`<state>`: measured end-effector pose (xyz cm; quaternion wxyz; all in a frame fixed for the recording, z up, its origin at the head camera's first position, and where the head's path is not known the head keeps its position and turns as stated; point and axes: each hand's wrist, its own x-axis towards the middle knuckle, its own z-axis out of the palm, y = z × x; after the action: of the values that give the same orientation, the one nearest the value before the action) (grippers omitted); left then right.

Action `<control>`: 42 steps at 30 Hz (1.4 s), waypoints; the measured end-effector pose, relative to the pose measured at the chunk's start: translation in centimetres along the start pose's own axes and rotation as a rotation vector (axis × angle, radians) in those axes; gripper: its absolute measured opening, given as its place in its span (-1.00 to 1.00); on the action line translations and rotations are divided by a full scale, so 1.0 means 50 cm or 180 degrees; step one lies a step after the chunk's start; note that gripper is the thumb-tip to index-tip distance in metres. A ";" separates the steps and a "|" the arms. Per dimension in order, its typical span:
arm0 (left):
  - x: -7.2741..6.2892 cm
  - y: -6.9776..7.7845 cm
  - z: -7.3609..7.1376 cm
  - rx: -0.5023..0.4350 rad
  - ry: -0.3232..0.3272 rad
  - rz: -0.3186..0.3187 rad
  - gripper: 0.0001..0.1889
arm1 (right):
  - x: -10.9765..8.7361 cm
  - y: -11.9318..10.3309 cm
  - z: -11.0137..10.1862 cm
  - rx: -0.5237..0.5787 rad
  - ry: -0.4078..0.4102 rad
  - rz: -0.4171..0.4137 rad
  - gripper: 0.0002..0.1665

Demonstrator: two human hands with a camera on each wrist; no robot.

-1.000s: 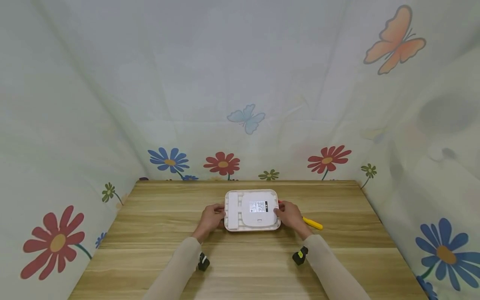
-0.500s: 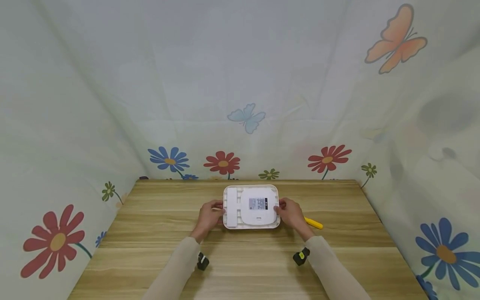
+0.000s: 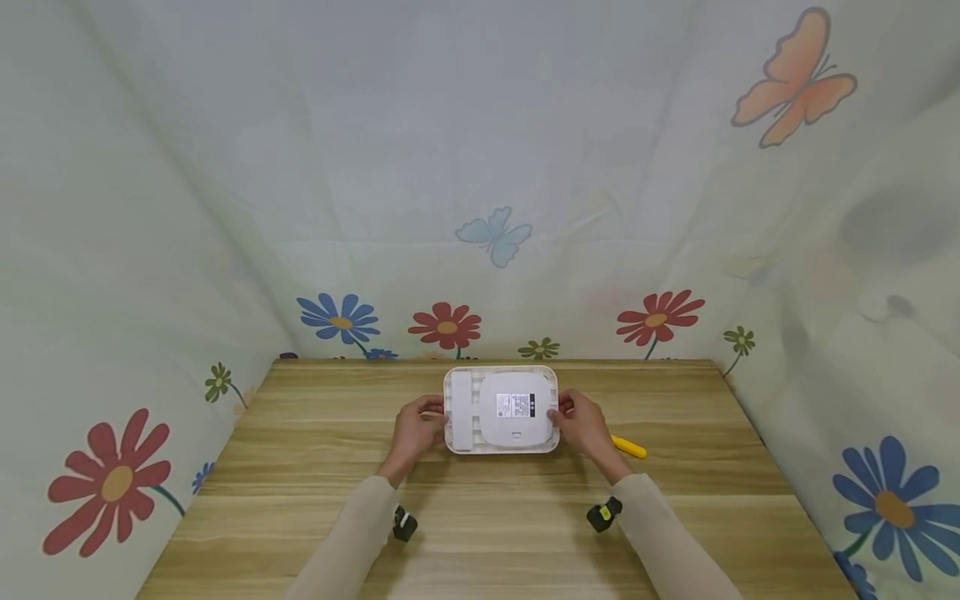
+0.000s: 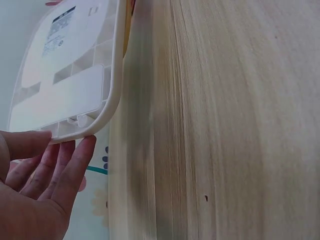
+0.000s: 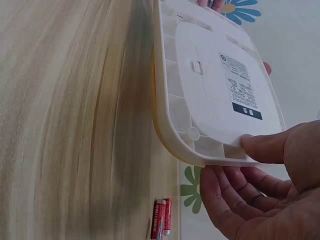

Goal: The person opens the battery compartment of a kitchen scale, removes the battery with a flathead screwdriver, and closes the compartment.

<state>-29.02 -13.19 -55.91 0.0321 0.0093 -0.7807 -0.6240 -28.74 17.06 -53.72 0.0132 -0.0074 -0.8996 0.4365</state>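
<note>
A white plastic device with rounded corners (image 3: 515, 435) is held between both hands, its ribbed underside toward the head camera. On it are a rounded-square panel with a printed label and a long plain strip at the left. My left hand (image 3: 417, 429) pinches the left edge, thumb on the underside and fingers behind the rim, as the left wrist view shows of the device (image 4: 65, 95). At the opposite edge my right hand (image 3: 585, 425) grips likewise, thumb over the rim (image 5: 245, 161). A yellow edge shows along its far face, which is otherwise hidden. The device is tilted up above the table.
Red batteries (image 5: 160, 215) lie on the wooden table (image 3: 495, 533), seen in the right wrist view. To the right of the right hand is a yellow handle (image 3: 628, 447). Flower-printed cloth (image 3: 375, 250) surrounds the table at the back and sides.
Both hands have raised the device slightly away from the body and a little left, tilting it. The red bit beside the right hand has gone out of sight in the head view.
</note>
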 end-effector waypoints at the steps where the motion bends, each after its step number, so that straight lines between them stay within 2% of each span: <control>1: 0.000 0.000 0.000 -0.0010 -0.0002 0.0005 -0.68 | 0.000 0.000 -0.001 0.0005 0.0002 -0.0007 -0.66; 6: 0.000 -0.002 0.000 -0.0046 0.0010 0.0023 -0.69 | -0.004 -0.004 -0.005 0.0036 -0.0001 -0.0015 -0.66; 19: 0.000 0.002 -0.002 -0.0102 0.0081 0.0156 -0.73 | -0.011 -0.005 -0.008 0.0096 0.0148 -0.0249 -0.71; 27: 0.003 0.002 -0.004 0.0041 0.0161 0.0242 -0.76 | -0.012 -0.003 -0.004 0.0156 0.0254 -0.0400 -0.70; 34: 0.002 0.001 -0.005 0.0080 0.0155 0.0302 -0.76 | -0.013 0.000 0.001 0.0218 0.0283 -0.0417 -0.70; 42: 0.004 -0.002 -0.006 0.0177 0.0183 0.0252 -0.84 | -0.016 0.004 0.008 0.0238 0.0349 -0.0500 -0.73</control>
<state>-29.22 -13.50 -55.93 0.0790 -0.0028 -0.7962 -0.5998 -27.96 16.87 -54.12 0.0969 0.0397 -0.8784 0.4663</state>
